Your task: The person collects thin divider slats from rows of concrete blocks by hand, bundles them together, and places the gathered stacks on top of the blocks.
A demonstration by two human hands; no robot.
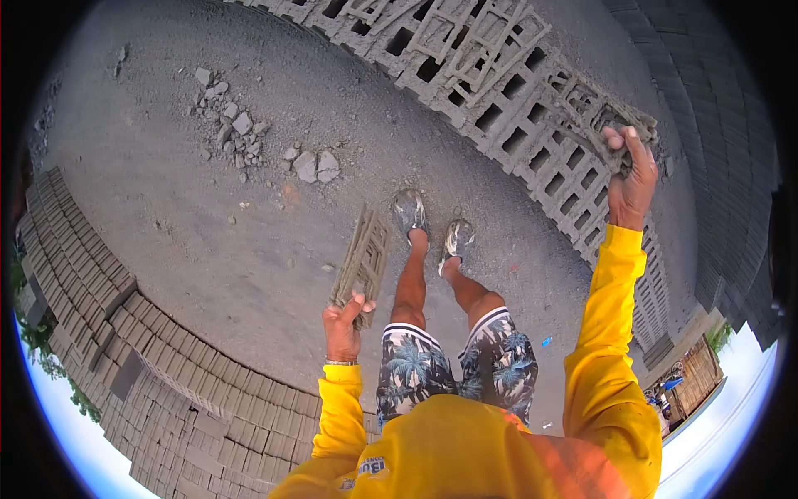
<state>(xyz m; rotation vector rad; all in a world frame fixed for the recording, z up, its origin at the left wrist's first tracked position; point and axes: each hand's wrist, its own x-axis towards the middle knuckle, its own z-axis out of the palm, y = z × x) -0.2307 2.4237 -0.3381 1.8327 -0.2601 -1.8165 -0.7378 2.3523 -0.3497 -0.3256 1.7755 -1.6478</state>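
Observation:
My left hand is closed on the lower end of a grey, mud-crusted slotted frame, which hangs tilted over the ground beside my legs. At the upper right, my right hand has its fingers wrapped round the end of another crusted frame at the top of a long stack of grey hollow blocks. More such frames lie on top of that stack, further along. The inner side of my right hand's grip is partly hidden.
Broken block pieces lie on the grey ground ahead to the left. Rows of stacked blocks curve along the lower left. Dark corrugated sheeting stands at the right. A small blue scrap lies near my legs.

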